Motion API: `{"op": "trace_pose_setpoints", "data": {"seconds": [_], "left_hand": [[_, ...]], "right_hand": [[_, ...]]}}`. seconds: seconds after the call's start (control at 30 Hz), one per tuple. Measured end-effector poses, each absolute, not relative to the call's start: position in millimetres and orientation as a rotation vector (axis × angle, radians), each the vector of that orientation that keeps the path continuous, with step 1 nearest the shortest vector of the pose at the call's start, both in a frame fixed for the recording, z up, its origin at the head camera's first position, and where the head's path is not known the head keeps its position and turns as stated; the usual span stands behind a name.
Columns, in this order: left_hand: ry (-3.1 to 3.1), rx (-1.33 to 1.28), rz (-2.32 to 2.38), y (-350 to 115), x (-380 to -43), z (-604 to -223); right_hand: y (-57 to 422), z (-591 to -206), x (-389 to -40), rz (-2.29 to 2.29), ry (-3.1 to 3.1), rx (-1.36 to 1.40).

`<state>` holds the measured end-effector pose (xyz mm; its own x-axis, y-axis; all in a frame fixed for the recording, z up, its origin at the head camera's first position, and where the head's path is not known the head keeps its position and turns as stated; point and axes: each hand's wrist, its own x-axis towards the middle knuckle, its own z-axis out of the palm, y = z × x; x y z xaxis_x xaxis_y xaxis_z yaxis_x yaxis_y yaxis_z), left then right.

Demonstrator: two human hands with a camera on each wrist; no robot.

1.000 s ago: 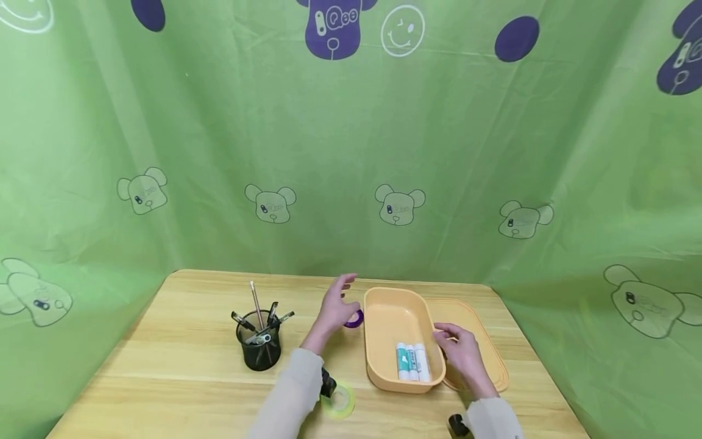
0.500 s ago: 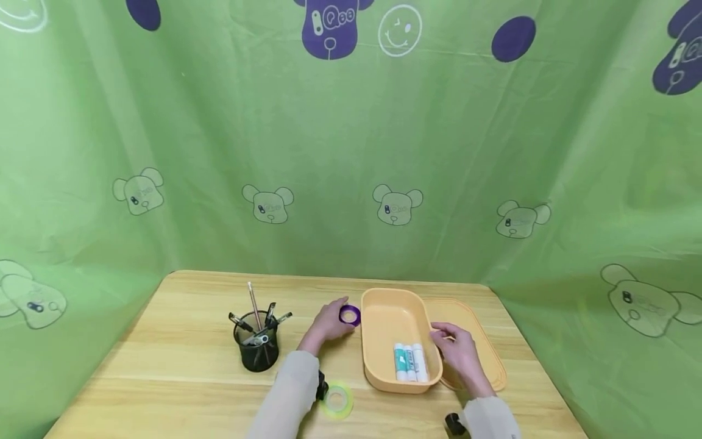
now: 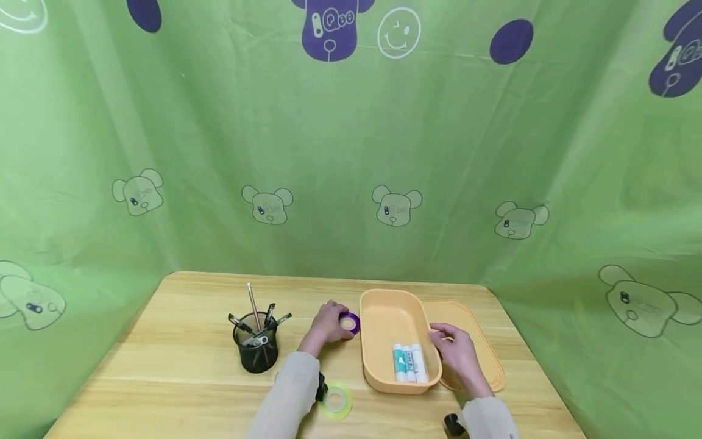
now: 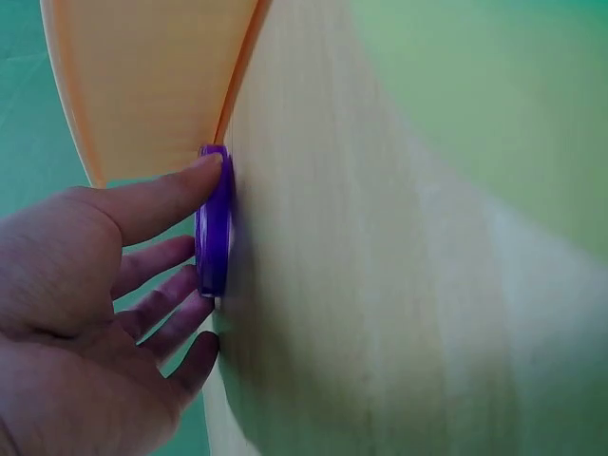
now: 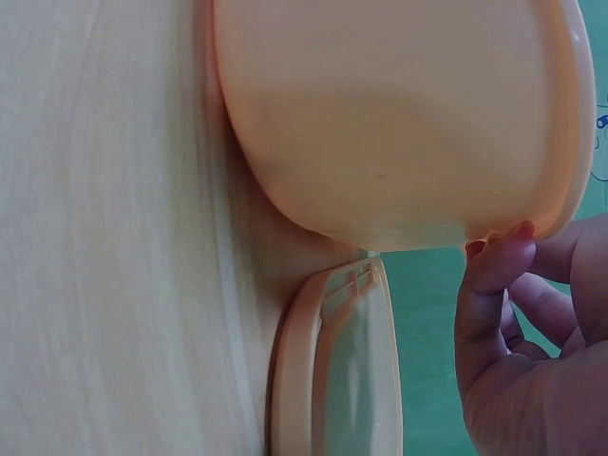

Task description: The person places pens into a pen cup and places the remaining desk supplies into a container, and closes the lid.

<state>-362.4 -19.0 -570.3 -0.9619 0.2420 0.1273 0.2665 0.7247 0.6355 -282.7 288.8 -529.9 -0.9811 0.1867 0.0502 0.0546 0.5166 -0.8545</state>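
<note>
My left hand [image 3: 328, 323] holds a purple roll of tape [image 3: 351, 323] lying on the table, just left of the peach box [image 3: 378, 385]. In the left wrist view, the thumb is on the near side of the tape roll [image 4: 215, 228], with the fingers curled at its far and lower edge. My right hand [image 3: 457, 352] grips the box's right rim with thumb and fingertips; the right wrist view shows them at the box wall [image 5: 399, 114]. Several glue sticks [image 3: 410, 363] lie side by side inside the box at its near end.
A peach lid [image 3: 476, 332] lies flat right of the box, partly under the right hand. A yellow-green tape roll [image 3: 336, 402] sits beside the left wrist. A black mesh cup [image 3: 259, 356] with pens and a pencil stands at left. Green curtain [image 3: 329, 134] hangs behind the table.
My left hand, earlier spread above the purple tape roll, has come down and closed around it. The right hand stays at the box's rim.
</note>
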Motion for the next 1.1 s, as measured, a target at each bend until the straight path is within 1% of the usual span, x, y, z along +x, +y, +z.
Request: {"op": "trace_pose_setpoints", "data": {"seconds": [0.13, 0.37, 0.47, 0.63, 0.8, 1.1], "left_hand": [[-2.907, -0.44, -1.055, -19.8, -360.8, -568.2], [-2.958, -0.522, -0.971, -21.1, -352.1, -552.8], [-2.963, -0.529, -0.938, -21.9, -353.0, -553.2], [-2.92, -0.436, -1.022, -26.3, -354.2, -551.4], [-2.832, -0.334, -1.18, -28.6, -355.5, -540.7], [-2.719, -0.287, -1.23, -28.9, -359.9, -526.3]], "right_hand": [[289.6, -531.7, -282.4, 1.466, -2.617, -0.208], [291.2, -534.1, -281.9, 1.46, -2.619, -0.213], [291.1, -534.0, -281.1, 1.456, -2.622, -0.215], [290.3, -533.1, -280.8, 1.458, -2.621, -0.211], [290.5, -532.3, -280.9, 1.448, -2.624, -0.21], [289.3, -530.8, -282.6, 1.484, -2.614, -0.2]]}}
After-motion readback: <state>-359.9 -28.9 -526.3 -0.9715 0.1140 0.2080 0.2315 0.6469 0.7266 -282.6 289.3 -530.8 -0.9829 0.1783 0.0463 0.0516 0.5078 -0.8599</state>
